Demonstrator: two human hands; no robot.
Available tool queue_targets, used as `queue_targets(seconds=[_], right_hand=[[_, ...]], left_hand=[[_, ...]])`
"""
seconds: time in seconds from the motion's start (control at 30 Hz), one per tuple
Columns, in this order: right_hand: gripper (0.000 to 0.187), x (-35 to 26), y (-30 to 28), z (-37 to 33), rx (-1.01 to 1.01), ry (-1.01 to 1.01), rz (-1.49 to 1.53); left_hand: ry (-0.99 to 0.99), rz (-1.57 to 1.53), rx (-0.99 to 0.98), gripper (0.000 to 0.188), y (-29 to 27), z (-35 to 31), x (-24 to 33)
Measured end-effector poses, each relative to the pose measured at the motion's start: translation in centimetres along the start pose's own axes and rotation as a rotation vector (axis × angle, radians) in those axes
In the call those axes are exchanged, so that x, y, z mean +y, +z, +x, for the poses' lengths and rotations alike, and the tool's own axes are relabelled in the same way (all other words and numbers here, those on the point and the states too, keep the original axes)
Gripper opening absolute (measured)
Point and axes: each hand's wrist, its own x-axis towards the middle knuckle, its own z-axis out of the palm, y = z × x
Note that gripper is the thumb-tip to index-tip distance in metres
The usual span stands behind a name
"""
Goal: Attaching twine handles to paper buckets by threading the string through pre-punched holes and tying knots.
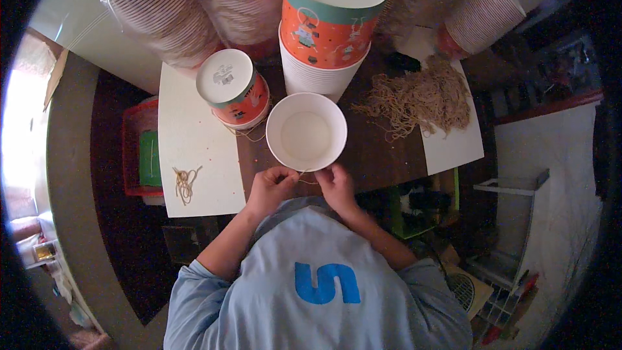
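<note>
"What's leftmost?"
"A small cord bundle (186, 185) on the desk (207, 136)."
"Then?"
"The left hand (273, 189), fingertips pinched together on a thin cord (310, 183)."
"And the white tub (306, 133)?"
"Centre, open mouth up, just beyond the cord. The right hand (335, 189) is at its near rim; I cannot tell its grip."

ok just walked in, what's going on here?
Someone is working string by hand at the near side of a white paper tub, its open mouth facing up. The left hand pinches the string; the right hand is at the rim, its grip unclear. Upside-down stacked tubs stand behind; a tangled heap of twine lies to the right.
</note>
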Motion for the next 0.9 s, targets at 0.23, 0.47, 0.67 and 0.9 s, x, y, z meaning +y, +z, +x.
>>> queue_targets(seconds=[0.23, 0.47, 0.67, 0.9], right_hand=[[0.024, 0.5, 0.5, -0.1, -0.574, 0.443, 1.062], [0.023, 1.4, 1.7, 0.1, -0.56, 0.323, 0.948], [0.024, -0.6, 0.8, 0.0, -0.302, 0.066, 0.447], [0.025, 0.5, -0.6, -1.1, -0.327, 0.0, 0.481]], left_hand=[[-0.04, 0.016, -0.032, 0.012, -0.2, -0.1, -0.7], [-0.058, -0.09, -0.054, 0.015, 0.0, -0.1, -0.9], [-0.111, -0.047, -0.049, 0.017, -0.1, -0.4, -1.3], [-0.255, 0.045, -0.151, 0.018, -1.2, -2.3, -0.2]])
